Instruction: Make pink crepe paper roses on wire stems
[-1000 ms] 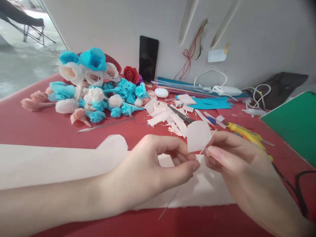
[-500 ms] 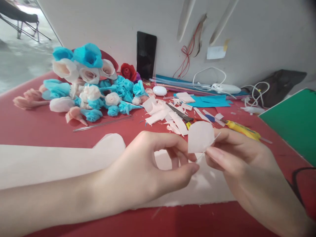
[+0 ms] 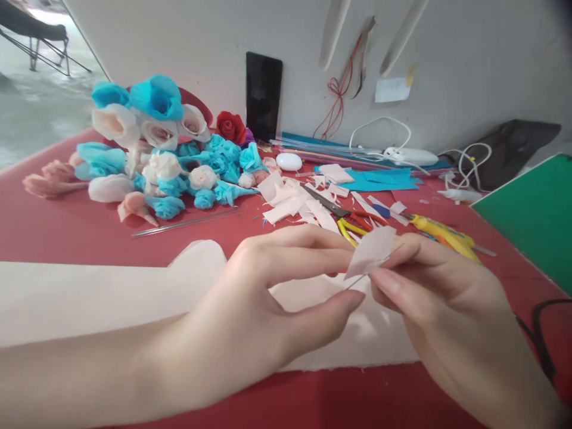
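Note:
A small pale pink paper petal (image 3: 370,250) with a rounded edge stands tilted between my hands, along a thin wire (image 3: 356,282). My right hand (image 3: 440,292) pinches petal and wire together at the lower right between thumb and fingers. On the other side, my left hand (image 3: 277,298) has its thumb spread apart from its fingers. Its fingertips reach the petal's left edge and are partly hidden, while the thumb lies just below the wire's lower end. Under both hands lies a large pale paper sheet (image 3: 111,298).
Blue, white and pink paper flowers (image 3: 165,167) are heaped at the left. Beyond my hands lie paper scraps (image 3: 290,199), scissors (image 3: 328,202), yellow-handled pliers (image 3: 351,229) and a yellow cutter (image 3: 442,232). A phone (image 3: 263,95) leans on the wall; a green board (image 3: 531,220) stands right.
The petal has turned from nearly facing me to a slanted, narrower view. My left fingers have straightened and lifted away from the thumb. The right hand keeps its pinch.

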The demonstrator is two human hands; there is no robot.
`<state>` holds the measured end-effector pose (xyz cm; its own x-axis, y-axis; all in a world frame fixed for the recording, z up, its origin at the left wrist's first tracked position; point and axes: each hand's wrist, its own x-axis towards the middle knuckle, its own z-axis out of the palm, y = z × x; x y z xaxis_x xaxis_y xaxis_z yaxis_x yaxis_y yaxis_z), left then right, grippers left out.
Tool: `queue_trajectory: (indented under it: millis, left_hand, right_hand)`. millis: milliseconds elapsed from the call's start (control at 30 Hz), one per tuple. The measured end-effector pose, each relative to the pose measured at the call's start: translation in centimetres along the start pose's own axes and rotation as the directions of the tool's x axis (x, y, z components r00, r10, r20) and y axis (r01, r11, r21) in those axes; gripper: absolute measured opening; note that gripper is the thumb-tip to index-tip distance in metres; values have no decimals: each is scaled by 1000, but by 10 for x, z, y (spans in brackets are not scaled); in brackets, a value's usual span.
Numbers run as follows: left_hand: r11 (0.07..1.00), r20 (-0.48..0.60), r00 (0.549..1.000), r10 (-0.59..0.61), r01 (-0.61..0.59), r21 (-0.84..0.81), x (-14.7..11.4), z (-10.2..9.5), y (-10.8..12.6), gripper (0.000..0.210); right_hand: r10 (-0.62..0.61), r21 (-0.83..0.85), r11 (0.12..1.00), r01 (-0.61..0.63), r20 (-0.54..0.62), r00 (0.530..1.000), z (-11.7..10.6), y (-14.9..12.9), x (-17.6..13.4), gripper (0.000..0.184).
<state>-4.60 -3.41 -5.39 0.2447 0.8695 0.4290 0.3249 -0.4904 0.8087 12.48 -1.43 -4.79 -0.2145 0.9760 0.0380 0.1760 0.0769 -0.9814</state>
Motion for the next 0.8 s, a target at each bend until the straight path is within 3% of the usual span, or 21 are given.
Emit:
queue_trajectory:
  millis: [167, 567, 800]
  left_hand:
    - [997, -42, 999, 23, -20, 78, -3, 1, -2, 5]
    - [999, 5, 1000, 29, -29, -39, 1, 1, 0, 18]
    - [995, -28, 995, 92, -92, 27, 0, 1, 1, 23]
  right_hand:
    - [10, 10, 1000, -10, 3, 1000, -1, 0, -2, 12]
    - [-11, 0, 1000, 11, -10, 1000, 2, -1, 1, 10]
    - [9, -15, 1000, -9, -8, 1000, 2, 2, 0, 7]
